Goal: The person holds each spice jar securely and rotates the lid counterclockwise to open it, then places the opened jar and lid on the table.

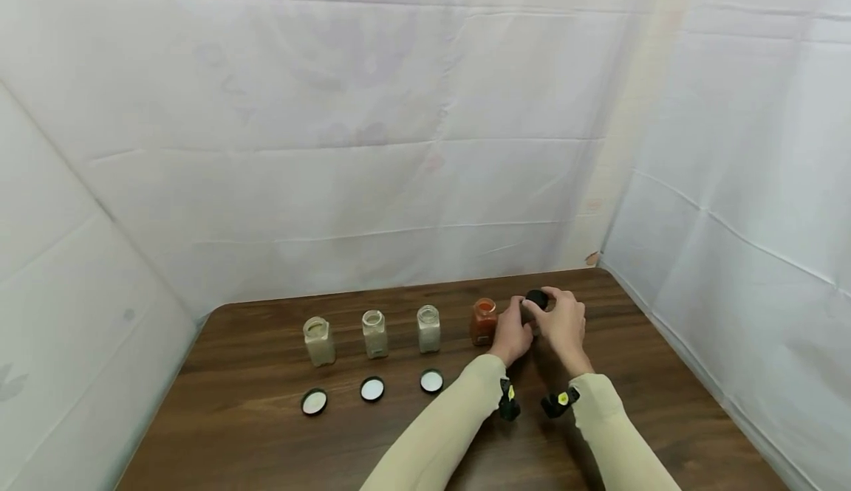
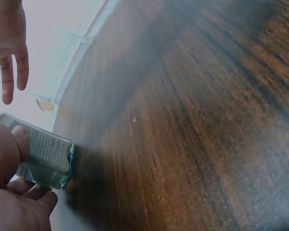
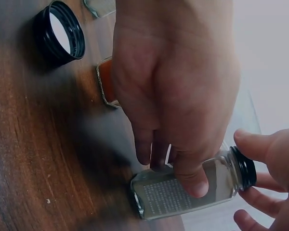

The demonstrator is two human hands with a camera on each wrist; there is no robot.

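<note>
My left hand [image 1: 513, 334] grips the body of a glass spice jar [image 3: 168, 192] with a printed label, tilted in the wrist views. The thumb lies along the label side. My right hand [image 1: 561, 325] pinches the black lid [image 1: 536, 299] on top of that jar, thumb on one side and fingers on the other. In the head view the hands mostly hide the glass. Directly left of my left hand stands a lidless jar of orange-red powder [image 1: 484, 321]. A black lid with a white liner [image 3: 60, 33] lies near it in the right wrist view.
Three more lidless jars stand in a row to the left: one with greenish contents [image 1: 319, 343], a middle one [image 1: 375, 336] and a pale one [image 1: 428, 330]. Upturned lids [image 1: 314, 402] lie before them. White sheeting [image 1: 372, 136] surrounds the brown wooden table [image 1: 253, 432].
</note>
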